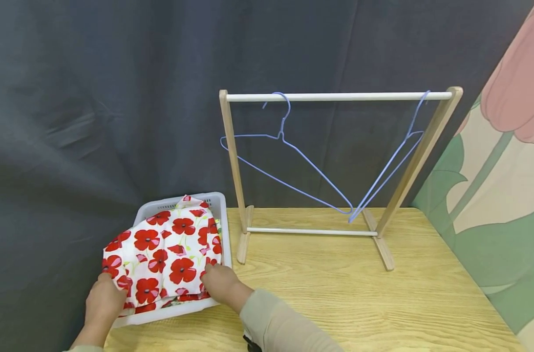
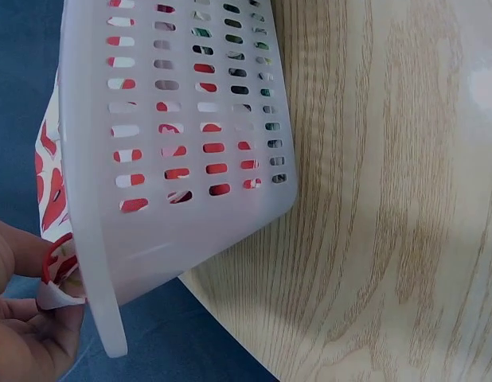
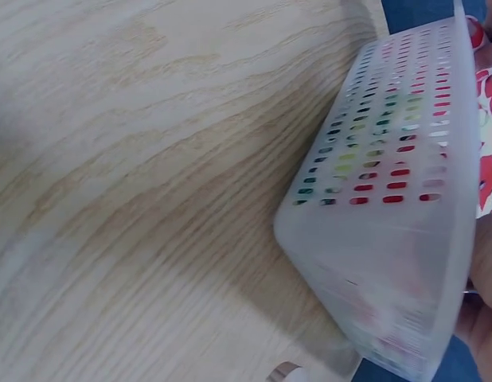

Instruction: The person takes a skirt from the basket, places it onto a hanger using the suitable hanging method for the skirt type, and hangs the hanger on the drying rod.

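Observation:
A white cloth with red poppies [image 1: 161, 249] lies folded over the top of a white plastic basket [image 1: 174, 313] at the left of the table. My left hand [image 1: 103, 299] pinches the cloth's near left edge; in the left wrist view a bit of cloth [image 2: 61, 278] shows between thumb and fingers, just outside the basket rim. At the cloth's near right corner, my right hand [image 1: 223, 283] grips the fabric above the rim. The right wrist view shows only part of that hand [image 3: 486, 278], its fingertips mostly hidden behind the basket wall [image 3: 365, 255].
Right of the basket stands a wooden rack [image 1: 407, 166] with a white top bar [image 1: 337, 97]. Two blue hangers, one at the left [image 1: 306, 159] and one at the right [image 1: 387, 161], hang from it. More patterned fabric shows through the basket's slots. A dark curtain [image 1: 117, 98] hangs behind.

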`<control>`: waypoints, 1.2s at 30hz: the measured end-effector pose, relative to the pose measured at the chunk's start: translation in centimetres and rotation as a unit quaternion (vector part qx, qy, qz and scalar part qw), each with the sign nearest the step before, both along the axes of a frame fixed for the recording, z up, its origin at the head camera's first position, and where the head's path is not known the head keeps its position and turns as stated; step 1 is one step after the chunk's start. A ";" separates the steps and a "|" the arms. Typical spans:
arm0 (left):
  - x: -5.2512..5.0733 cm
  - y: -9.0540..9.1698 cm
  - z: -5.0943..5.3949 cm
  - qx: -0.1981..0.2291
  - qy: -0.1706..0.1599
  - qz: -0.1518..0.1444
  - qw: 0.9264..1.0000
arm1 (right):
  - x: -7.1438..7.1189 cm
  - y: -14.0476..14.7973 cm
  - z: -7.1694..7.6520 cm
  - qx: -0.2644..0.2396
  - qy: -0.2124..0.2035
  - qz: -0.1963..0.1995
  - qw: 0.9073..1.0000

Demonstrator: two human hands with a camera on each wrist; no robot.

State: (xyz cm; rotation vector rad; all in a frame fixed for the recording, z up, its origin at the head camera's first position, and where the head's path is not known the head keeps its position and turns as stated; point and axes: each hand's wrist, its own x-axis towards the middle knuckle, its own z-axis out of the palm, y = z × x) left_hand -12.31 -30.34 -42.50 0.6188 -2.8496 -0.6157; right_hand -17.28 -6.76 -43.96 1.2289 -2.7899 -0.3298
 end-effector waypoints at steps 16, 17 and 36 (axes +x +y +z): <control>0.2 -0.6 0.5 -0.017 -0.010 -0.040 0.999 | -0.8 0.6 -0.6 -0.133 -0.007 0.020 0.991; 0.3 -0.6 0.5 -0.019 -0.009 -0.041 0.999 | -0.9 0.7 -0.7 -0.153 -0.010 0.019 0.988; 0.9 0.6 0.9 0.046 0.077 0.015 0.996 | -1.8 2.5 -0.5 -0.434 -0.169 -0.058 0.883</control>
